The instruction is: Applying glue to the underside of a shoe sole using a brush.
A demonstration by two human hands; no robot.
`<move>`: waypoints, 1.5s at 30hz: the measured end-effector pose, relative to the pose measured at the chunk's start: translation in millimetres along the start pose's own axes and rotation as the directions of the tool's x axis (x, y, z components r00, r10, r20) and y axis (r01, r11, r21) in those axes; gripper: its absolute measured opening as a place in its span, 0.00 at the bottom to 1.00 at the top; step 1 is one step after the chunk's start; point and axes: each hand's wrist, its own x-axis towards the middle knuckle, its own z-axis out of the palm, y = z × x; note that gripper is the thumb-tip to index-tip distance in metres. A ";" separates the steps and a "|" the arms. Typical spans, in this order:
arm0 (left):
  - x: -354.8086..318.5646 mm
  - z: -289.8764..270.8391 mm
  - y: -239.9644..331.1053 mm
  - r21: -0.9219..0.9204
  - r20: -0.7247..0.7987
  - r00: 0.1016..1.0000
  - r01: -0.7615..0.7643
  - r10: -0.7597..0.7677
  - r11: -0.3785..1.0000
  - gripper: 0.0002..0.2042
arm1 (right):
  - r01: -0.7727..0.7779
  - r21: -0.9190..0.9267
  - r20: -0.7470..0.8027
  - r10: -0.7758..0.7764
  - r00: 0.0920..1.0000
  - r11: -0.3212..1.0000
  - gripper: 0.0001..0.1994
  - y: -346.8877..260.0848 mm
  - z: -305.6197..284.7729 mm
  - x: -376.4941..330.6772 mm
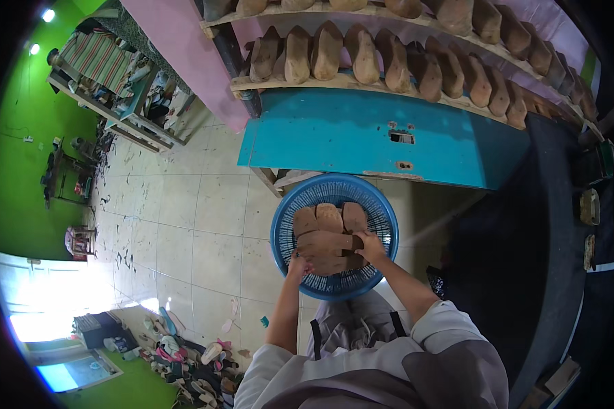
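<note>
Wooden shoe last point(324, 240) lies across top of pile in blue plastic basket point(382, 204), long axis left-right, which end is toe unclear. Right hand point(370, 247) clamped on its right end, fingers curled. Left hand point(297, 266) grips its lower left end, fingers closed round it. More lasts point(330, 217) beneath. Basket over pale tiled floor point(184, 225). Beyond: turquoise panel point(334, 133), wooden shelves point(348, 80) lined with lasts. Green walls far left.

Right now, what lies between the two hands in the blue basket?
In the head view, a wooden shoe last spans the gap: the left hand grips its near-left end, the right hand its right end, inside the blue basket.
</note>
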 end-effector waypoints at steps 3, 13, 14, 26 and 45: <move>10.0 12.7 -4.2 -0.058 -0.064 0.998 -0.015 0.011 0.998 0.31 | -0.006 -0.008 0.001 0.006 1.000 1.000 0.29 13.3 14.6 10.0; 24.7 4.1 -6.5 -0.003 -0.019 0.999 0.039 -0.039 0.999 0.38 | 0.007 -0.053 0.027 -0.006 1.000 0.999 0.33 24.1 34.0 26.3; 22.2 4.0 -7.1 0.008 -0.028 0.999 0.022 -0.021 1.000 0.38 | 0.007 -0.053 0.028 -0.006 1.000 0.999 0.33 22.4 32.7 25.1; -103.5 27.8 -1.2 0.620 -0.088 0.543 -0.626 0.835 0.473 0.19 | 0.182 0.101 -0.339 -0.138 0.931 0.978 0.20 -15.2 -25.9 -41.2; -217.1 169.2 89.0 0.206 0.633 0.233 -0.970 0.738 0.130 0.06 | -0.122 0.096 -0.938 0.130 0.320 0.988 0.09 -41.5 -147.1 -304.5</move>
